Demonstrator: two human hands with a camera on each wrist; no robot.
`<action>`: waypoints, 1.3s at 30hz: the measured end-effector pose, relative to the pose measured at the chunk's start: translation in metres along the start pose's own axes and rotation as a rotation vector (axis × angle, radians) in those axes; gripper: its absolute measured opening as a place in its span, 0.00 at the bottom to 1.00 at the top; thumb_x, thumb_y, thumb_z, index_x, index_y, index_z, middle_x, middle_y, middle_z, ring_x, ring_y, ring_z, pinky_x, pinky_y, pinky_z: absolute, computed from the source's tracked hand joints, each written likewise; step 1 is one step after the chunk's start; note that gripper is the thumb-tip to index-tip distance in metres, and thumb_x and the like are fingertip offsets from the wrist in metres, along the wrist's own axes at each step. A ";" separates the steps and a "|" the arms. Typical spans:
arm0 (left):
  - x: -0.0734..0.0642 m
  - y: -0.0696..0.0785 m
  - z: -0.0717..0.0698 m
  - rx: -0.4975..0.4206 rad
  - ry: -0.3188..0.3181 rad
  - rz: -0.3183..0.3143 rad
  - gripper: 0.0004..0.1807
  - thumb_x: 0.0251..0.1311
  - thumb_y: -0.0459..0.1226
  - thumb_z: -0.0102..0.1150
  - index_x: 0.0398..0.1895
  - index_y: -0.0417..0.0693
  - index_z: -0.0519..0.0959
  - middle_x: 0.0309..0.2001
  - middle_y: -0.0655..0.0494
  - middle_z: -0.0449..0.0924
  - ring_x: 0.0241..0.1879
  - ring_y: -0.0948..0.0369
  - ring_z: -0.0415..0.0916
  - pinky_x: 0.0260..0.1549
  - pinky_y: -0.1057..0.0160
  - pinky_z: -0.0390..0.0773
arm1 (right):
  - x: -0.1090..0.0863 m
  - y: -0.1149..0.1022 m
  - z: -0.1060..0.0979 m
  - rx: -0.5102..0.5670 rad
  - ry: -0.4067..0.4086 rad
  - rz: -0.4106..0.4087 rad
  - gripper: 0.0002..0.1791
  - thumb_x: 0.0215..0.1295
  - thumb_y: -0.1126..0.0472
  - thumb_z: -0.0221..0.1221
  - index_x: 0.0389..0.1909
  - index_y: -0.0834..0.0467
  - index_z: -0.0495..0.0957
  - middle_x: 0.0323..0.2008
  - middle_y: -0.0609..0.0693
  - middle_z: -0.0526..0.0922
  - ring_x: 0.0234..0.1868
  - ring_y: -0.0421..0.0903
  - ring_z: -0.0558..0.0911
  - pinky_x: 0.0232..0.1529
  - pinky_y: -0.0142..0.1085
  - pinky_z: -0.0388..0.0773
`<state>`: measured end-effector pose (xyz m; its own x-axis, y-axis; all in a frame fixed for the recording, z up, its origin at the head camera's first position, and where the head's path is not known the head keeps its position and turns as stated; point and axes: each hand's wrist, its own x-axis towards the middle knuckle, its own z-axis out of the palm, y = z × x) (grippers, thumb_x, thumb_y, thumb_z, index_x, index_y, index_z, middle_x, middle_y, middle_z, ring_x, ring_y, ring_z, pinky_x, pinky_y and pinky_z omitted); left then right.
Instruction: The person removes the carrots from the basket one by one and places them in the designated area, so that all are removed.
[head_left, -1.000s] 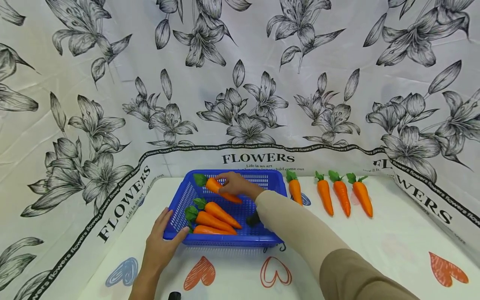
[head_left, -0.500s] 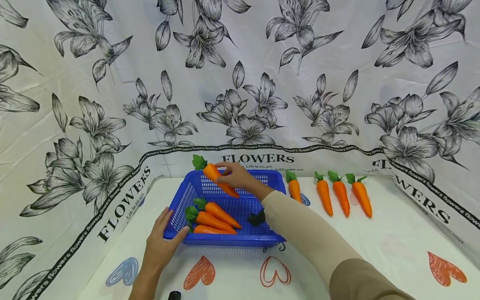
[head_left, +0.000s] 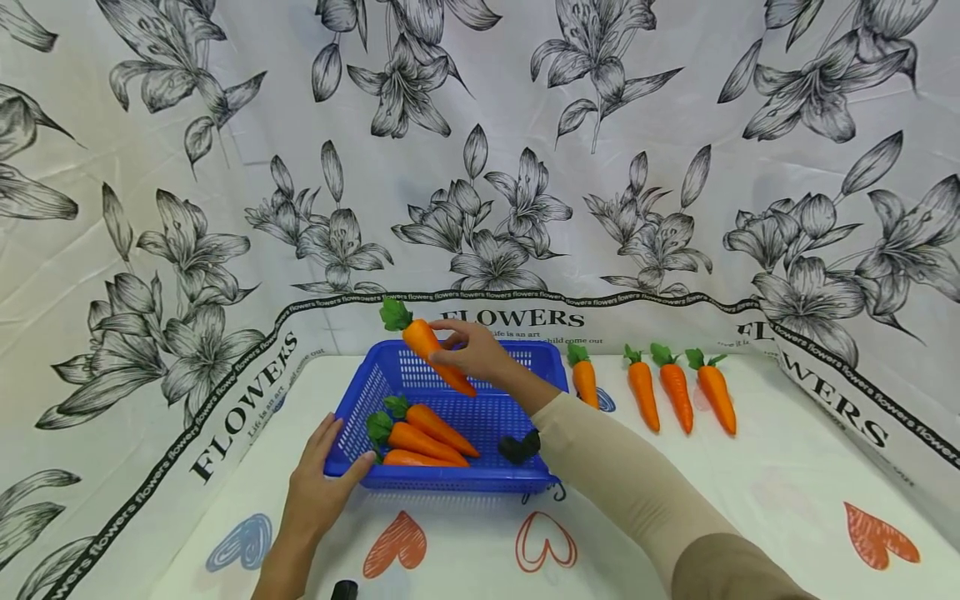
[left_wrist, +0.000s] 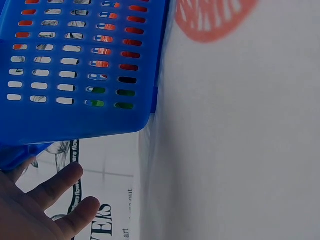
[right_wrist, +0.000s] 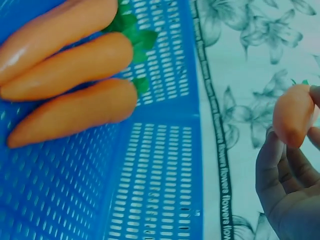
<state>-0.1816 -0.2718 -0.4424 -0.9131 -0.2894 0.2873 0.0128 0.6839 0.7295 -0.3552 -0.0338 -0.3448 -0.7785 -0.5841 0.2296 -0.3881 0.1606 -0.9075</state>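
Observation:
My right hand (head_left: 474, 348) pinches an orange toy carrot (head_left: 424, 340) by its body, green leaves up and to the left, tip slanting down over the basket. In the right wrist view, the carrot (right_wrist: 294, 116) shows end-on between thumb and fingers. Three more carrots (head_left: 427, 440) lie inside the blue plastic basket (head_left: 457, 478), leaves toward its left wall. My left hand (head_left: 318, 483) rests at the basket's front left corner, thumb on the front side and fingers along the left. In the left wrist view, two straight fingers (left_wrist: 59, 185) spread apart below the basket wall.
Several carrots (head_left: 677, 396) lie in a row right of the basket on the white tablecloth (head_left: 750, 517), which has printed hearts. A flower-printed curtain (head_left: 495, 167) stands behind. A black object (head_left: 519, 447) under the right forearm overlaps the basket's right side.
My right hand has lifted the carrot from low inside the basket to above its back rim, tilting it steeper. The left hand and the other carrots stay put; the view shifts slightly.

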 end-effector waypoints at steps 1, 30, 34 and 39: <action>0.000 0.000 0.000 0.000 0.000 0.002 0.43 0.58 0.55 0.63 0.73 0.48 0.60 0.75 0.53 0.49 0.71 0.43 0.48 0.62 0.35 0.54 | -0.002 -0.002 -0.001 0.016 0.004 -0.004 0.30 0.61 0.56 0.66 0.65 0.47 0.72 0.42 0.53 0.81 0.40 0.49 0.82 0.37 0.41 0.82; 0.001 0.003 -0.001 0.020 -0.037 0.000 0.45 0.59 0.57 0.60 0.75 0.50 0.56 0.76 0.53 0.45 0.71 0.42 0.46 0.59 0.32 0.54 | -0.081 -0.052 -0.035 0.271 0.196 -0.135 0.27 0.63 0.58 0.64 0.64 0.47 0.73 0.44 0.59 0.81 0.44 0.56 0.80 0.40 0.48 0.82; 0.001 0.002 -0.001 0.023 -0.038 0.001 0.45 0.58 0.57 0.60 0.75 0.50 0.56 0.76 0.52 0.45 0.71 0.41 0.46 0.59 0.31 0.54 | -0.094 -0.052 -0.038 0.346 0.228 -0.152 0.28 0.63 0.61 0.63 0.65 0.52 0.72 0.45 0.61 0.80 0.45 0.57 0.80 0.40 0.48 0.82; 0.001 -0.002 -0.001 0.034 -0.023 -0.003 0.46 0.58 0.57 0.60 0.75 0.50 0.56 0.76 0.52 0.46 0.71 0.41 0.46 0.58 0.30 0.55 | -0.106 -0.051 -0.038 0.383 0.251 -0.186 0.28 0.63 0.62 0.63 0.66 0.53 0.71 0.44 0.62 0.79 0.43 0.57 0.79 0.37 0.45 0.81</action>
<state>-0.1820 -0.2743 -0.4431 -0.9222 -0.2765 0.2703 -0.0037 0.7051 0.7091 -0.2715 0.0506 -0.3096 -0.8264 -0.3580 0.4346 -0.3590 -0.2595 -0.8965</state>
